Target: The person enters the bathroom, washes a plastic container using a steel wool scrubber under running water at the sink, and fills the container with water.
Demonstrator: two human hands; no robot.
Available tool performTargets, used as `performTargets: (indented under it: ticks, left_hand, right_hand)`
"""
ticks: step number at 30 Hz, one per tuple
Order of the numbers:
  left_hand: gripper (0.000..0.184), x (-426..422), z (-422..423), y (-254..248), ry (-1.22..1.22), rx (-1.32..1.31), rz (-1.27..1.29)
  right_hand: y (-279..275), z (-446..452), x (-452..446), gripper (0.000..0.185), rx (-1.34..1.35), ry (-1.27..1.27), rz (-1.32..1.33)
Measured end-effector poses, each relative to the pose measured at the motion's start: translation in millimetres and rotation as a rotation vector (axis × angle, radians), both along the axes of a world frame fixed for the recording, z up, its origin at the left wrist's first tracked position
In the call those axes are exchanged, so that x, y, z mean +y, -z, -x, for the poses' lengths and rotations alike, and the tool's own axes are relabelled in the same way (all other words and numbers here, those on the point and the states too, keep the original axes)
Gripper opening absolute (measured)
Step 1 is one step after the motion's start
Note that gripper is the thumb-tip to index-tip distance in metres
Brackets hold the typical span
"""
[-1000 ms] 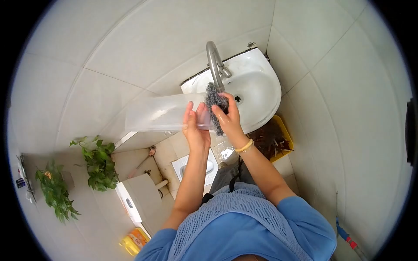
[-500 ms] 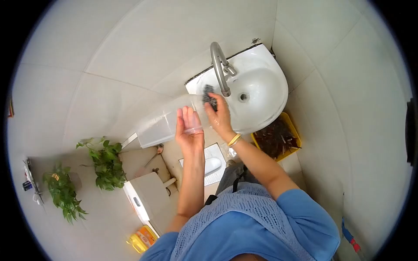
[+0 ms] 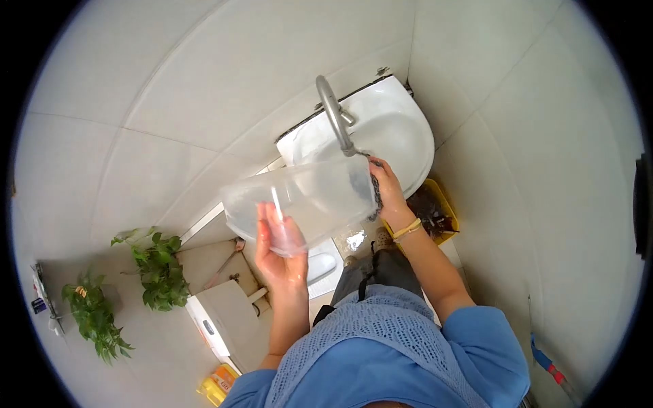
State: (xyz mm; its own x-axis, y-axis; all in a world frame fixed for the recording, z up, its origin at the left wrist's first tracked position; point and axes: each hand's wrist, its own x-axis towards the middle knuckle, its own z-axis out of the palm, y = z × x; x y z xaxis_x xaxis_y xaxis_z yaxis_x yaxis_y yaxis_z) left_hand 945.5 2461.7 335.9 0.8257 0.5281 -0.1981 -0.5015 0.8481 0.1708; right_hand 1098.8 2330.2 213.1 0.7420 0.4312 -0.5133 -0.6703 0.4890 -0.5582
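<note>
A clear plastic container (image 3: 313, 194) is held slanting in front of the sink, its far end close under the tap's spout. My left hand (image 3: 280, 248) grips its near end, the fingers lying along the plastic wall. My right hand (image 3: 389, 192) is closed around a dark grey scouring pad (image 3: 376, 197) and presses it to the container's right end. Part of the pad is hidden by the fingers, and some of it shows blurred through the plastic.
The white washbasin (image 3: 408, 146) carries a curved metal tap (image 3: 331, 109). Below it stands a yellow bin (image 3: 445, 204) with dark contents. A squat toilet (image 3: 323, 265) lies in the floor, a white cistern (image 3: 224, 316) nearby. Two leafy plants (image 3: 162, 268) hang at left.
The container has swung up and to the right, its end now near the spout. My right hand has moved right and down with the pad to that end. My left hand has shifted lower left.
</note>
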Motion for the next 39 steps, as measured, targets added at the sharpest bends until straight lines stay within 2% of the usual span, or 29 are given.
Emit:
performTargets:
  ticks: [2,4,5,6,9,10,12,13,16,18,20,22,23,26,27,28,30,31,33,34,37,39]
  left_hand:
    - [0.032,-15.4,-4.9,4.4,0.073,0.063,-0.148]
    - [0.033,-18.5,-12.8,9.5,0.093,0.025,-0.173]
    - [0.034,-18.2,-15.4,9.8,0.063,0.048,-0.177]
    - [0.035,-18.5,-17.7,10.4,0.031,0.073,-0.181]
    - [0.039,-20.0,-23.4,14.9,-0.034,0.106,-0.257]
    - [0.039,-23.4,-28.0,18.7,-0.034,0.112,-0.258]
    - [0.042,-36.1,-44.8,30.7,-0.035,0.373,-0.322]
    - [0.045,-39.0,-53.7,35.8,-0.046,0.406,-0.306]
    - [0.046,-35.7,-66.2,61.6,-0.057,0.37,-0.431]
    - [0.046,-37.8,-75.6,67.3,-0.038,0.377,-0.438]
    - [0.047,-41.5,-84.9,67.0,-0.021,0.38,-0.441]
    - [0.044,-44.9,-90.5,61.1,0.031,0.387,-0.346]
    - [0.042,-43.8,-90.9,53.4,0.011,0.378,-0.268]
    - [0.039,-30.2,-78.0,27.5,-0.053,0.38,-0.249]
    - [0.039,-22.3,-68.3,27.7,-0.061,0.309,-0.283]
    - [0.039,-13.4,-56.5,27.6,-0.071,0.238,-0.318]
    - [0.038,5.6,-32.5,17.2,-0.087,0.178,-0.226]
    - [0.037,14.0,-20.1,12.6,-0.108,0.115,-0.135]
    - [0.035,25.9,7.3,9.7,-0.034,0.028,-0.043]
    - [0.033,28.1,19.0,11.0,0.043,-0.062,0.049]
    - [0.031,26.3,50.0,32.7,0.166,-0.126,-0.035]
    - [0.031,16.9,58.4,33.4,0.197,-0.131,-0.018]
  right_hand:
    - [4.3,2.9,-10.3,0.032,0.008,0.001,0.076]
    - [26.0,9.8,-12.4,0.032,-0.181,0.056,0.299]
    - [20.1,12.4,-13.7,0.034,-0.272,0.036,0.451]
    - [14.6,14.4,-12.5,0.034,-0.271,0.04,0.454]
    - [17.6,22.1,2.8,0.041,-0.627,0.107,0.696]
    - [26.1,26.9,11.6,0.041,-0.621,0.104,0.696]
    - [19.3,32.9,32.9,0.041,-0.696,-0.023,0.651]
    - [15.2,33.8,36.9,0.041,-0.699,-0.024,0.645]
    - [-10.2,34.4,40.9,0.04,-0.689,0.022,0.579]
    - [-25.0,30.8,32.2,0.039,-0.736,0.155,0.438]
    - [-29.5,26.5,28.1,0.037,-0.813,0.208,0.486]
    - [-23.4,17.5,28.6,0.035,-0.716,0.208,0.456]
    - [-3.6,9.0,34.5,0.033,-0.766,0.208,0.489]
    - [36.9,-0.4,45.0,0.032,-0.632,0.084,0.636]
    - [43.2,-2.9,47.1,0.031,-0.511,0.029,0.579]
    - [49.7,-3.8,45.5,0.031,-0.511,0.033,0.579]
    - [47.8,-0.2,39.3,0.03,-0.23,0.008,0.347]
    - [43.5,1.6,33.7,0.03,-0.229,0.007,0.346]
    - [10.7,5.0,16.8,0.031,0.076,-0.036,0.004]
    - [5.6,7.5,11.9,0.031,0.071,-0.039,0.004]
    - [1.6,20.6,-4.1,0.033,-0.008,-0.046,-0.136]
    - [-10.0,27.8,-15.7,0.033,0.01,-0.003,-0.14]
